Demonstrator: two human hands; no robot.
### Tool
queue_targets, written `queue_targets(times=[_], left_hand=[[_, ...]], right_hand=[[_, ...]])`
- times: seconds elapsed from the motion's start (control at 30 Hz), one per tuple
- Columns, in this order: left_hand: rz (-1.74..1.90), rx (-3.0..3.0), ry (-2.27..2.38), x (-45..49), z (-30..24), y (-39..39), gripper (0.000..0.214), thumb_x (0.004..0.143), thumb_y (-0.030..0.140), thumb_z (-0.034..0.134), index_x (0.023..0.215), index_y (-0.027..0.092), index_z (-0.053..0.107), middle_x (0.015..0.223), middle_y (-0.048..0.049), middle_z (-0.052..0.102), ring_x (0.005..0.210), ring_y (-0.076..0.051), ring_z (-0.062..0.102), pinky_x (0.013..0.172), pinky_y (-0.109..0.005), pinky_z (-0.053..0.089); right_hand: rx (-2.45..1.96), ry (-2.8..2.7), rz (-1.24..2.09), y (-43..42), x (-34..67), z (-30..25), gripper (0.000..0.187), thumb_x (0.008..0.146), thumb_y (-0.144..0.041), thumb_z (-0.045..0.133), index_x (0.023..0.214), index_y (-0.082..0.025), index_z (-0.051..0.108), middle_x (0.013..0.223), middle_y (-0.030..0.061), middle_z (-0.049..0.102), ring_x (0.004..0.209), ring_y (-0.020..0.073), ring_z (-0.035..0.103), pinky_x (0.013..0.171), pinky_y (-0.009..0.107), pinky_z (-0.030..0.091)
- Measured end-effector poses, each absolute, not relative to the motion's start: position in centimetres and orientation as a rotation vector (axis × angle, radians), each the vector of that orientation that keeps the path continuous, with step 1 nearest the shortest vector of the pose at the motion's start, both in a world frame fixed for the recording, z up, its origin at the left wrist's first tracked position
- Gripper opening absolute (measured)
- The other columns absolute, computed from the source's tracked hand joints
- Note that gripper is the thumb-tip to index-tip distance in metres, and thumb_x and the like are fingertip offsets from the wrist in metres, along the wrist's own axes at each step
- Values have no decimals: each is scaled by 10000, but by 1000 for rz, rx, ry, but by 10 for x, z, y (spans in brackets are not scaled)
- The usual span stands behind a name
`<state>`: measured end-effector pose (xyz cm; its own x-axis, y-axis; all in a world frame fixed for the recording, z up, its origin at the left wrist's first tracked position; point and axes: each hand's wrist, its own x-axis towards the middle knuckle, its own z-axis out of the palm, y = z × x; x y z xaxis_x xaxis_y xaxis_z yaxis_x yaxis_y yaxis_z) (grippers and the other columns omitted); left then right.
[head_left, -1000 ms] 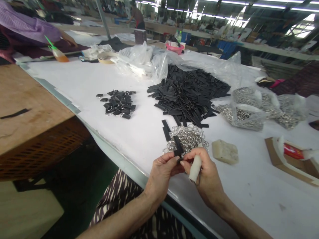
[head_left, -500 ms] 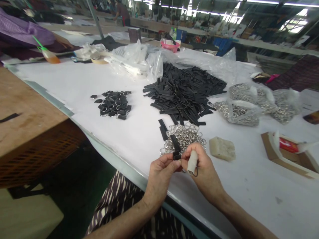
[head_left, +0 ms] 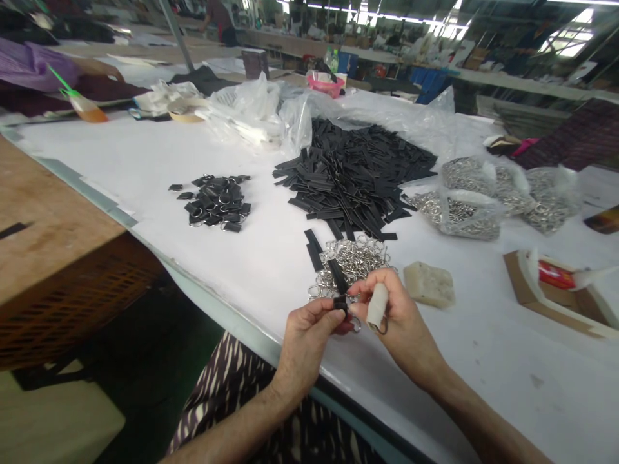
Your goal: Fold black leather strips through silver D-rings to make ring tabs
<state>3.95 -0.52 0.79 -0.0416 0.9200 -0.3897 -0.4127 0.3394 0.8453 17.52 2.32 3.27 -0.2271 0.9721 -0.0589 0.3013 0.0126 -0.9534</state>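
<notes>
My left hand [head_left: 304,335] is closed in a pinch on a short black strip [head_left: 340,303], which looks folded. A metal ring [head_left: 356,324] shows at the strip's lower right. My right hand [head_left: 403,325] is closed round a tool with a pale wrapped handle [head_left: 377,305] and a thin dark metal loop at its lower end; its fingertips are close to the ring and strip. Just beyond the hands lies a heap of metal rings [head_left: 362,258], a loose black strip [head_left: 337,276] resting on its near side. Behind it spreads a large pile of black strips [head_left: 358,180].
Left of the piles is a small heap of black strips with rings [head_left: 216,201]. A pale block [head_left: 429,284] and an open cardboard box [head_left: 541,299] lie to the right, with bags of rings [head_left: 469,214] behind. The table edge [head_left: 232,317] runs close by my lap.
The folded strip has turned in my fingers, and a ring now shows below it. My right fingertips have shifted slightly off the strip. The whole view has moved a little.
</notes>
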Motion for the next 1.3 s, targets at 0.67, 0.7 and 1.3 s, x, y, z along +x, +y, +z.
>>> queue_targets(times=[0.67, 0.7, 1.3], left_hand=[[1068, 1094, 1318, 29, 15, -2, 78, 726, 175, 613, 677, 186, 673, 673, 23, 542, 527, -73, 431, 490, -200, 373], [1018, 1039, 1284, 29, 16, -2, 81, 728, 185, 610, 752, 199, 686, 567, 41, 513, 479, -77, 420, 452, -197, 363], [885, 778, 1075, 28, 18, 3, 246, 690, 97, 586, 888, 168, 713, 688, -30, 687, 560, -129, 626, 513, -225, 493]], right_hand=[[-1341, -1734, 1145, 22, 173, 30, 152, 747, -138, 540, 810, -226, 435, 734, -38, 523, 641, 119, 490, 598, 241, 403], [-1344, -1731, 1158, 23, 174, 30, 146, 747, -138, 538, 806, -225, 436, 726, -39, 522, 644, 121, 491, 599, 242, 402], [-1389, -1674, 1225, 23, 172, 30, 171, 721, -108, 539, 774, -224, 425, 731, -52, 529, 645, 113, 491, 608, 248, 401]])
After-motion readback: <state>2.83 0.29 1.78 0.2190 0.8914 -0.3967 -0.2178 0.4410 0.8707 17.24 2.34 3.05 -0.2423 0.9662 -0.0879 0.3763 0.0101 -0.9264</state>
